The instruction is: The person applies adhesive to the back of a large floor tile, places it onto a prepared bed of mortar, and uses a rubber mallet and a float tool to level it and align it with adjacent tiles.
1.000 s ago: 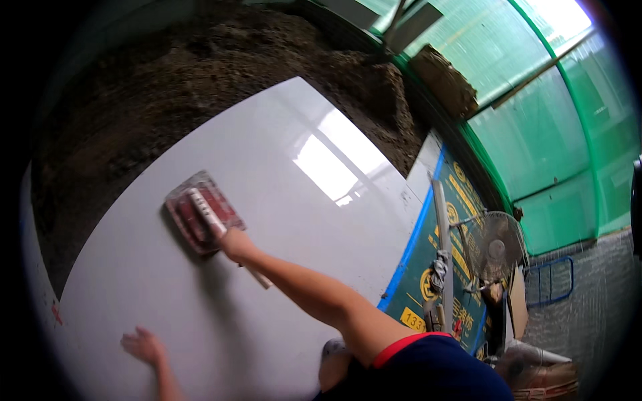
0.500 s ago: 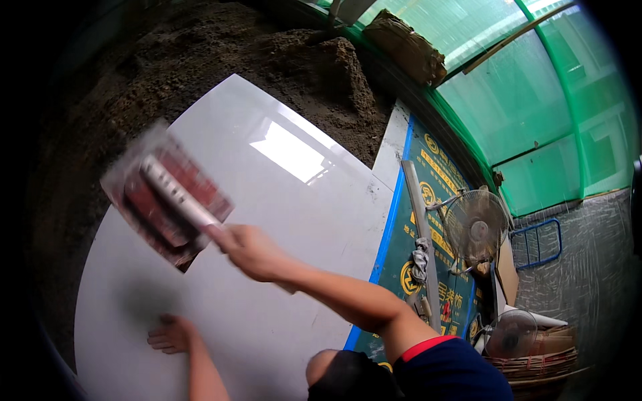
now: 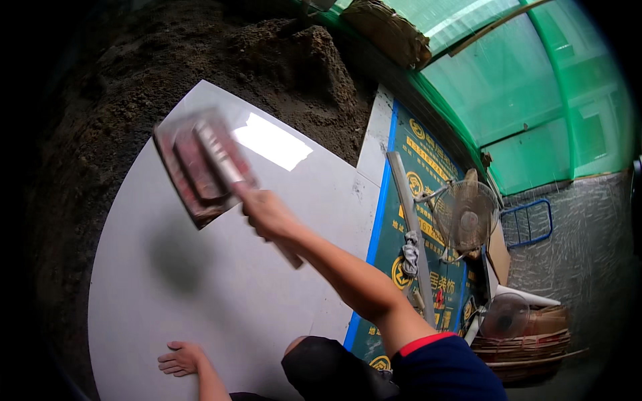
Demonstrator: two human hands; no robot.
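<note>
My right hand is closed round the handle of a flat-headed tamping paddle. Its broad, square, reddish head is worn and blurred by motion. The pale handle runs across the back of the head, and its butt sticks out below my fist. The paddle hangs over the far left part of a large glossy white tile, with a dark smudge of reflection or shadow below it. Whether the head touches the tile I cannot tell. My left hand lies flat on the tile's near left part, fingers spread, holding nothing.
Dark loose mortar or soil borders the tile's far side. On the right, green printed floor sheeting bears a long metal straightedge, a grey rag and a fan. Beyond stand a blue frame and stacked cardboard. My knee is near.
My right hand has swung the paddle rightward and a little away over the tile. My left hand stays flat on the tile, now lower in view. The whole view has shifted slightly.
</note>
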